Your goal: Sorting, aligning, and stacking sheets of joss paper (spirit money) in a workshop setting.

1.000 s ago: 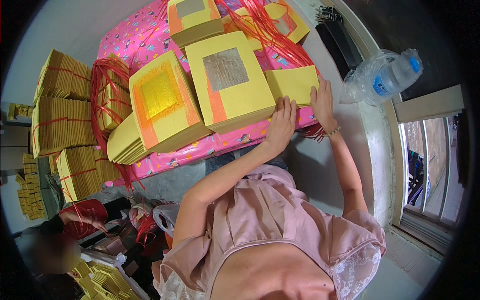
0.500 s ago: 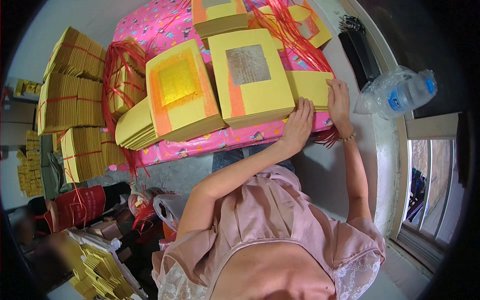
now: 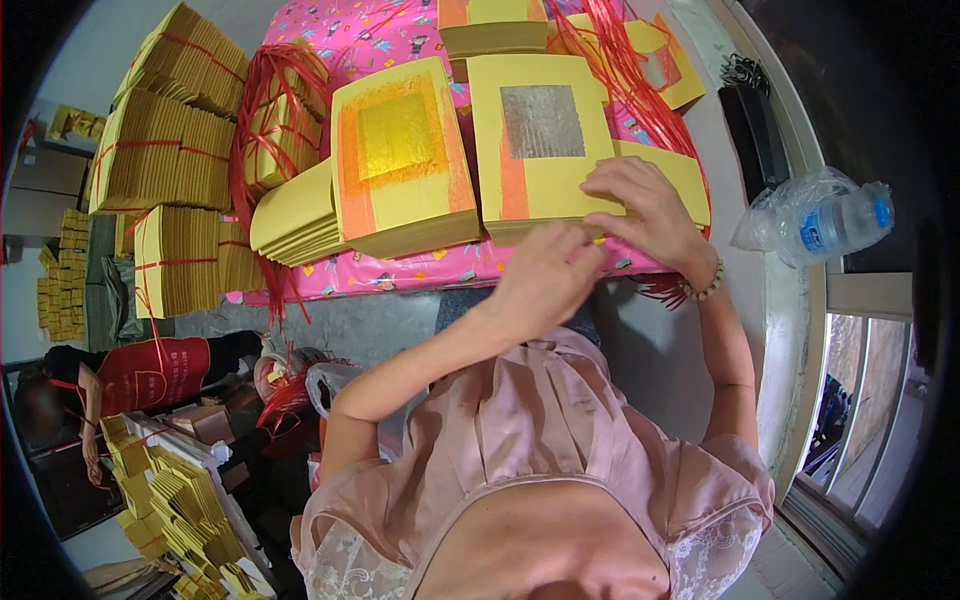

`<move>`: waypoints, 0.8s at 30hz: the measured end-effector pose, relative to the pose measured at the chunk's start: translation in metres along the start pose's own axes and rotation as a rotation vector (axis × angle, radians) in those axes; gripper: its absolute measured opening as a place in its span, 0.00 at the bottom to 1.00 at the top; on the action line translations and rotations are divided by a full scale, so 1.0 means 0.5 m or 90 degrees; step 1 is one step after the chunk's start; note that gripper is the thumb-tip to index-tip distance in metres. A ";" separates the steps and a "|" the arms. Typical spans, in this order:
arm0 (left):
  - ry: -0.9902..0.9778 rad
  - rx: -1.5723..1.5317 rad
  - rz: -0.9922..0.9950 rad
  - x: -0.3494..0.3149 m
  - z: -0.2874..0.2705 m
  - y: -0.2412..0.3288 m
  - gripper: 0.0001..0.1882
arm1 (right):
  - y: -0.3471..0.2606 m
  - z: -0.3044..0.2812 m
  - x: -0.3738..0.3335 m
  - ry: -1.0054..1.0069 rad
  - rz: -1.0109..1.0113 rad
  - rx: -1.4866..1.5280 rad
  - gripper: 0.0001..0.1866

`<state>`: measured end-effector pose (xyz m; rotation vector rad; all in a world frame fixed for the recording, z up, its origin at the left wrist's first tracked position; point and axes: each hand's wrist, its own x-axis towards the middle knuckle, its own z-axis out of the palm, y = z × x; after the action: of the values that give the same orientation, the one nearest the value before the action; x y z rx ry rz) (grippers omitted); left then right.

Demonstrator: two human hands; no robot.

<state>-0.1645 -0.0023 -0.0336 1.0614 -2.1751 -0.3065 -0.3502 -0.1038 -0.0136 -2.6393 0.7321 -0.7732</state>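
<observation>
A stack of yellow paper sheets with a silver square on top lies before me on the pink table covering. My left hand is at its near edge, the fingertips bunched together; anything between them is hidden. Over the stack's right near corner bends my right hand, its fingers apart and holding nothing that I can see. Beyond it, a folded yellow paper pile lies to the right. The neighbouring stack, on the left, bears a gold square inside an orange border.
Red ribbon strands hang across the far right papers, and more red ribbons drape at the left. Tied yellow bundles are piled at far left. A bagged plastic bottle lies by the window. Lower left, another person's arm shows.
My left hand has drawn back to the left, off the papers' right side to the stack's near edge. My right hand has moved left from the folded pile to the stack's corner.
</observation>
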 end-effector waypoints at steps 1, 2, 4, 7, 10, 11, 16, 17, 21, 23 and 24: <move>0.035 0.008 -0.011 -0.002 -0.019 -0.012 0.16 | -0.003 0.004 0.002 -0.001 0.000 0.001 0.17; 0.007 0.021 -0.044 -0.002 -0.044 -0.023 0.16 | -0.007 0.008 0.004 -0.015 0.001 -0.011 0.17; 0.039 0.060 -0.061 -0.007 -0.080 -0.047 0.18 | -0.012 0.012 0.009 -0.030 -0.004 -0.022 0.17; 0.061 0.109 -0.088 -0.011 -0.107 -0.077 0.20 | -0.006 0.017 0.008 -0.027 0.000 -0.034 0.15; 0.053 0.139 -0.095 -0.017 -0.117 -0.103 0.20 | -0.003 0.017 0.006 -0.019 0.000 -0.029 0.12; 0.053 0.153 -0.089 -0.020 -0.118 -0.110 0.20 | -0.001 0.019 0.006 -0.008 -0.010 -0.026 0.11; 0.019 0.066 -0.142 -0.030 -0.121 -0.135 0.17 | -0.001 0.017 0.013 -0.006 -0.005 0.018 0.08; 0.029 0.049 -0.141 -0.032 -0.122 -0.138 0.16 | 0.001 0.016 0.014 -0.019 0.006 0.041 0.07; 0.039 0.036 -0.128 -0.031 -0.122 -0.146 0.13 | 0.003 0.014 0.016 -0.039 0.037 0.096 0.05; 0.047 0.032 -0.121 -0.031 -0.123 -0.146 0.11 | 0.007 0.016 0.017 -0.041 0.040 0.109 0.05; 0.048 0.032 -0.122 -0.031 -0.123 -0.145 0.11 | 0.008 0.017 0.018 -0.043 0.044 0.121 0.04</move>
<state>-0.0726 -0.0317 -0.0305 1.2923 -2.0275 -0.2942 -0.3406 -0.1108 -0.0182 -2.4440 0.6913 -0.6957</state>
